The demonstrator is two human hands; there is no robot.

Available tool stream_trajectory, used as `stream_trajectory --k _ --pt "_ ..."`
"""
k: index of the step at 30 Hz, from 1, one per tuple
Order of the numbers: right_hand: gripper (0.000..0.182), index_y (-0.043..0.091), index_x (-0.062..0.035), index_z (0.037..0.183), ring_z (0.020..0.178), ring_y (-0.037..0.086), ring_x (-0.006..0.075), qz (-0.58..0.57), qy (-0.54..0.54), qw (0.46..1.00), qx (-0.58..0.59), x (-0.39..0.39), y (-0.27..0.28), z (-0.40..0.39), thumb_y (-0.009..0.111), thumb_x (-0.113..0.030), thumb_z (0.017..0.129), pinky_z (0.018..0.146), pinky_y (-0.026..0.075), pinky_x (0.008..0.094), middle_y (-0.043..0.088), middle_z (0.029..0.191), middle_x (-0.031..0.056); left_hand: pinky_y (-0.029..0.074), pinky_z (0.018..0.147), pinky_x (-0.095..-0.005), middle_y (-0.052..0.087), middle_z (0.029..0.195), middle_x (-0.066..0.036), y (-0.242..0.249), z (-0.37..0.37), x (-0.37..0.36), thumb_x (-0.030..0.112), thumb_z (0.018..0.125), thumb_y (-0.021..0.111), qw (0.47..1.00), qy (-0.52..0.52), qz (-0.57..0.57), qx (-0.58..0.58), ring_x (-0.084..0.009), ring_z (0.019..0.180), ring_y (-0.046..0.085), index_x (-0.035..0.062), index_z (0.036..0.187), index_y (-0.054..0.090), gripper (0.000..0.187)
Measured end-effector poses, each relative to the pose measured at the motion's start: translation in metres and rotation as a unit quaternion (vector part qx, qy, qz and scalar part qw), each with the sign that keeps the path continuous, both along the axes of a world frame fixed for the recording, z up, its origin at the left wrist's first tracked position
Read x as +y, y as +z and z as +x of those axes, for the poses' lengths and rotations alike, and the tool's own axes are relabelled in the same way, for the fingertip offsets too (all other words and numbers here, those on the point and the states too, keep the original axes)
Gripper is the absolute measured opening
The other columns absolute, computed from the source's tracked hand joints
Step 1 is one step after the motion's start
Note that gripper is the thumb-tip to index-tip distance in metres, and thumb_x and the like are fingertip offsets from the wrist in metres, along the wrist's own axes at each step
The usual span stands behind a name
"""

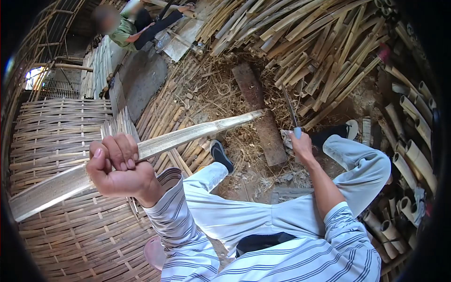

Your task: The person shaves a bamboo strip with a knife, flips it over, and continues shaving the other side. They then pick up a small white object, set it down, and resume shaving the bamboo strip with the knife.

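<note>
A long split bamboo strip crosses the left half of the view, its pale inner face turned up. My left hand is closed around it near the middle, fingers curled over the top. The strip's far end lies over a dark wooden block on the ground. In my right hand is a long-bladed knife, gripped by its light blue handle. The blade points away from me, just right of the block, apart from the strip.
Split bamboo pieces are heaped at the back right, above shavings. Cut bamboo poles stand along the right. A woven bamboo panel spreads out on the left. Another person sits at the back left.
</note>
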State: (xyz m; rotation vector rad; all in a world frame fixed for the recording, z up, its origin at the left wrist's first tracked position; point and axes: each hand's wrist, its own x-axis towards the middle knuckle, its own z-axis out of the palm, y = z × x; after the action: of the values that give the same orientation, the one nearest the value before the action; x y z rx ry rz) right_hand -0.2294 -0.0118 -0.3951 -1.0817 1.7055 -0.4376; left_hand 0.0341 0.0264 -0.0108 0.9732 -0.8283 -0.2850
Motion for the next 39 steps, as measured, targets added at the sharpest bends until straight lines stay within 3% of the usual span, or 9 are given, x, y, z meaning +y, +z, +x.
stream_trajectory --k 2,5,11,14,17,26,38,39 --pt "0.045 0.062 0.0012 0.074 0.064 0.062 0.0298 0.028 -0.008 1.0 -0.005 -0.001 0.003 -0.002 0.064 -0.043 0.085 0.063 0.045 0.0435 0.062 0.065 0.0153 0.015 0.037 -0.0243 0.021 0.045 0.003 0.001 0.0 -0.005 0.018 0.081 0.043 1.0 0.007 -0.004 0.003 -0.0071 0.037 0.016 0.0171 0.057 0.024 0.031" --pt "0.041 0.056 -0.0024 0.07 0.047 0.058 0.0186 -0.004 -0.002 1.0 0.009 0.003 -0.024 -0.003 0.063 -0.039 0.088 0.047 0.045 0.0378 0.056 0.056 0.0074 0.015 0.037 -0.0241 0.021 0.045 0.003 0.001 -0.001 -0.008 0.018 0.081 0.043 1.0 0.003 -0.009 0.009 -0.0069 0.037 0.016 0.0172 0.057 0.024 0.031" --pt "0.04 0.056 -0.0014 0.075 0.048 0.059 0.0199 -0.003 0.02 0.999 0.025 0.009 -0.046 -0.001 0.063 -0.039 0.088 0.047 0.045 0.0374 0.057 0.058 0.008 0.016 0.036 -0.0235 0.021 0.045 0.004 -0.003 -0.006 -0.002 0.017 0.08 0.045 1.0 -0.01 -0.023 -0.003 -0.0066 0.037 0.016 0.0173 0.057 0.024 0.031" --pt "0.039 0.056 -0.0018 0.078 0.047 0.059 0.0199 0.001 0.031 0.999 0.028 0.009 -0.031 0.0 0.063 -0.039 0.087 0.046 0.046 0.0373 0.057 0.059 0.0075 0.016 0.036 -0.023 0.021 0.044 0.004 -0.004 -0.007 0.002 0.017 0.079 0.045 1.0 -0.002 -0.028 -0.006 -0.0063 0.036 0.016 0.0173 0.057 0.024 0.03" --pt "0.039 0.056 -0.0021 0.078 0.047 0.059 0.02 0.076 0.009 0.997 -0.01 0.006 -0.017 0.001 0.064 -0.039 0.087 0.046 0.046 0.0374 0.057 0.059 0.0076 0.015 0.035 -0.0227 0.021 0.044 0.004 -0.004 -0.009 0.004 0.017 0.078 0.046 1.0 0.017 -0.024 -0.009 -0.006 0.035 0.016 0.0176 0.057 0.024 0.03" --pt "0.04 0.056 -0.0025 0.076 0.046 0.059 0.0204 0.042 0.009 0.999 -0.004 0.009 -0.045 -0.001 0.065 -0.04 0.086 0.046 0.046 0.0375 0.057 0.059 0.0072 0.015 0.035 -0.022 0.021 0.044 0.004 -0.006 -0.009 0.009 0.018 0.079 0.046 0.999 0.028 -0.026 -0.012 -0.0054 0.035 0.016 0.0179 0.056 0.024 0.031" --pt "0.041 0.057 -0.001 0.079 0.048 0.058 0.0207 0.055 0.012 0.998 -0.039 0.011 -0.03 0.0 0.066 -0.041 0.086 0.046 0.046 0.0382 0.057 0.065 0.008 0.015 0.036 -0.0227 0.021 0.044 0.004 -0.007 -0.013 0.012 0.017 0.079 0.047 0.999 0.022 -0.033 -0.007 -0.0061 0.036 0.017 0.0176 0.057 0.024 0.032" --pt "0.042 0.059 -0.0009 0.079 0.053 0.061 0.0226 0.07 0.018 0.997 -0.032 0.01 -0.021 0.001 0.065 -0.042 0.086 0.052 0.047 0.0392 0.059 0.064 0.0093 0.015 0.036 -0.0229 0.021 0.044 0.004 -0.008 -0.013 0.013 0.017 0.079 0.047 0.999 0.024 -0.034 -0.006 -0.0062 0.036 0.017 0.0176 0.057 0.024 0.032"
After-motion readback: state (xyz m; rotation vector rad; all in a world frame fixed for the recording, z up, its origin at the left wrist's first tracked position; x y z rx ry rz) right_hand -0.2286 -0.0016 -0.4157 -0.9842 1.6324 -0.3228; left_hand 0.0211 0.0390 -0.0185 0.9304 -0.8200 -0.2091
